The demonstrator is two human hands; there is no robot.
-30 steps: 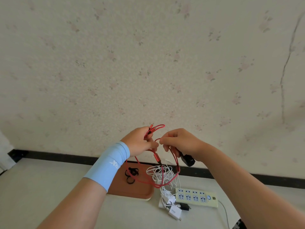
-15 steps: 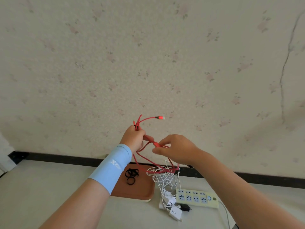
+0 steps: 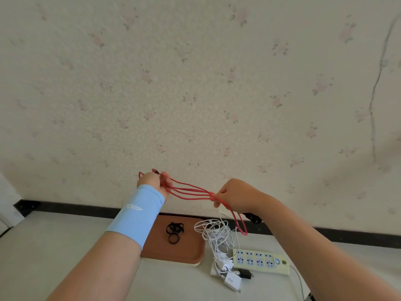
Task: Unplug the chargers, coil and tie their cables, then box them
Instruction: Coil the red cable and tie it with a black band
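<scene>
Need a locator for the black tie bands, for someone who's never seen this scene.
Find the brown tray on the table, left of the pale yellow power strip. The black bands lie clustered on its far half, beside the tangle of white cables. They are the only small closed rings; the white cables and the red cable held above are long strands.

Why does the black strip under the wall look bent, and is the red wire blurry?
Head view: the wide-angle lens bows the black strip. Head view: the red wire between the left hand and the right hand is fairly sharp, while the wallpaper flowers look soft. Head view: the light is even, with no glare.
</scene>
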